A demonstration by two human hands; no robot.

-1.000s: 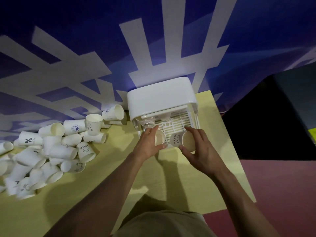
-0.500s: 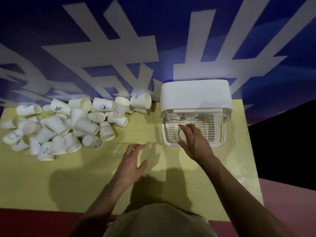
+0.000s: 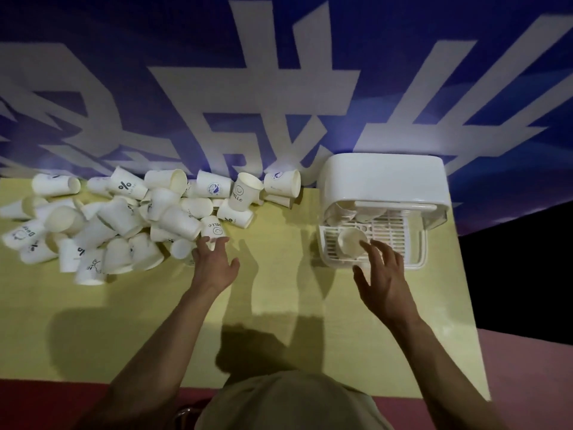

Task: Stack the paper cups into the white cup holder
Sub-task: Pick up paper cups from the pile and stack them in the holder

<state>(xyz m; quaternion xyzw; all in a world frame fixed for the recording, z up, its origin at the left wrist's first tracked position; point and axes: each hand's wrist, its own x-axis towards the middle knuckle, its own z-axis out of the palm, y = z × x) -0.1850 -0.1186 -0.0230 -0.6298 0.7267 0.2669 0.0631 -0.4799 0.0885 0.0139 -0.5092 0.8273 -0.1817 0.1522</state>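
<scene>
Paper cups (image 3: 124,225) lie heaped on the bench (image 3: 279,305); left hand (image 3: 214,265), grip released, should pinch one rim cleanly; right hand (image 3: 383,274) released beside the white cup holder (image 3: 384,178).

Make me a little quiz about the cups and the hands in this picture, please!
1. True or false: the left hand is reaching toward the pile of paper cups.
2. What is the right hand doing? A) gripping a cup, B) hovering open by the white cup holder, C) resting flat on the yellow table.
3. Fill in: the cup nearest the left fingertips, the HELLO cup, has the word ____ printed on it.

Key: 1 true. 2 B. 3 HELLO.
</scene>
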